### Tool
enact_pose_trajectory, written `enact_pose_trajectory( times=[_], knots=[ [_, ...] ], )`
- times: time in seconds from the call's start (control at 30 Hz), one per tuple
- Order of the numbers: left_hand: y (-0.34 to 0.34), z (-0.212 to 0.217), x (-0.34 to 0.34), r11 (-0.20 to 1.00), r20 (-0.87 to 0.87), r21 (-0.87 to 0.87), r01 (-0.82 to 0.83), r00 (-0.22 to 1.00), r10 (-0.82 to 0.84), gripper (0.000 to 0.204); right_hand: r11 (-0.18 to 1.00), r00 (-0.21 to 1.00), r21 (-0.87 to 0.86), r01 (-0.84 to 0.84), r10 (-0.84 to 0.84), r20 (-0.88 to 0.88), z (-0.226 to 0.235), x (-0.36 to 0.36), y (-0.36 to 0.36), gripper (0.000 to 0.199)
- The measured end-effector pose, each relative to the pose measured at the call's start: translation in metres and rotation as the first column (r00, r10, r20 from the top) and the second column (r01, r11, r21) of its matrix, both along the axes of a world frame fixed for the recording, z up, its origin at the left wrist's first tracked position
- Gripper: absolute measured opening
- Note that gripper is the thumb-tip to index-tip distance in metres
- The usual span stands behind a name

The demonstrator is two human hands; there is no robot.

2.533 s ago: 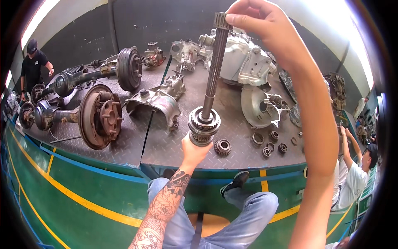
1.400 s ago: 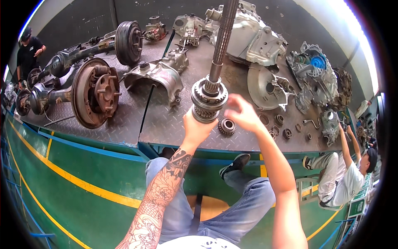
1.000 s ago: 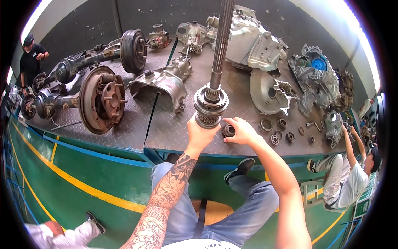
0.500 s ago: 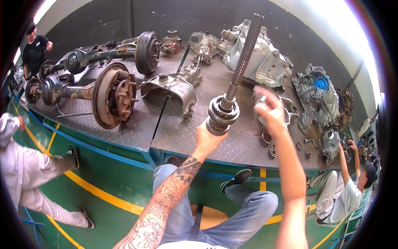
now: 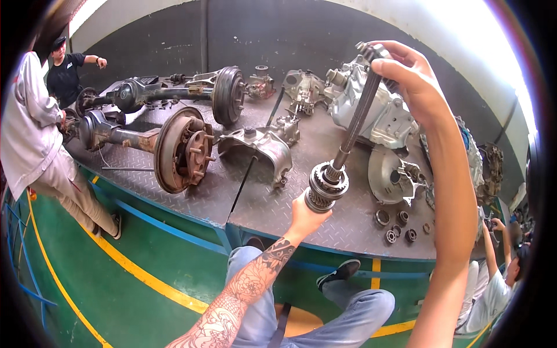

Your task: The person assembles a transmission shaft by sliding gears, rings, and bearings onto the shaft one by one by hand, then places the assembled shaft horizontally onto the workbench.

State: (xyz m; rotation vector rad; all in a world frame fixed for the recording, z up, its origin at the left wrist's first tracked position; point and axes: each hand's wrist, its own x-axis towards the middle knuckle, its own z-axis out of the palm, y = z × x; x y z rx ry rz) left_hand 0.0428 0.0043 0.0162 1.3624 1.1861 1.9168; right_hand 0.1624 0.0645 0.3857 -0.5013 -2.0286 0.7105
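A long splined transmission shaft (image 5: 357, 124) stands tilted, its top leaning right and away from me. My left hand (image 5: 308, 219) is closed around its lower end, just beneath the gear cluster (image 5: 328, 184), which looks to be over the bench. Up at the top end, my right hand (image 5: 415, 72) grips a toothed gear (image 5: 376, 52) between thumb and fingers. The gear is at the shaft's tip; whether the tip is inside its bore I cannot tell. My right fingers partly cover the gear.
Several bearings and rings (image 5: 391, 235) lie on the steel bench (image 5: 313, 235) right of the shaft, near a round silver housing (image 5: 384, 177). Behind stands a gearbox case (image 5: 394, 122). A curved housing (image 5: 258, 144) and rusty axles with a brake hub (image 5: 184, 152) occupy the left. People work at both sides.
My right hand has risen with the gear from beside the shaft to its top end. My left hand keeps its grip. The view has shifted, and the person at left has moved closer to the bench.
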Motion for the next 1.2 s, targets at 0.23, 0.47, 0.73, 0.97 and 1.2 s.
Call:
enact_pose_trajectory(
  times=[0.23,0.47,0.73,0.97,1.2],
  knots=[
    [0.005,0.0,-0.002,0.998,0.072,0.002,0.055,0.996,-0.055,0.042,0.998,0.975,-0.026,0.052,-0.045,0.216,-0.046,-0.014,-0.013,0.051],
    [0.003,0.002,-0.006,0.999,0.064,-0.038,0.027,0.998,-0.024,0.043,0.979,0.926,-0.201,0.041,0.039,0.376,-0.125,-0.019,-0.016,0.056],
    [-0.001,0.006,-0.007,0.999,0.032,-0.044,-0.01,0.999,0.011,0.046,0.943,0.954,-0.326,-0.059,0.149,0.258,-0.147,-0.015,-0.014,0.063],
    [0.0,0.004,-0.007,0.999,0.06,-0.035,0.005,0.998,-0.003,0.047,0.908,0.899,-0.402,-0.117,0.268,0.345,-0.158,-0.012,-0.005,0.062],
    [0.0,0.007,-0.006,1.0,0.064,-0.029,0.005,0.998,-0.003,0.046,0.865,0.948,-0.449,-0.224,0.301,0.107,-0.194,-0.01,-0.005,0.081]
  ],
)
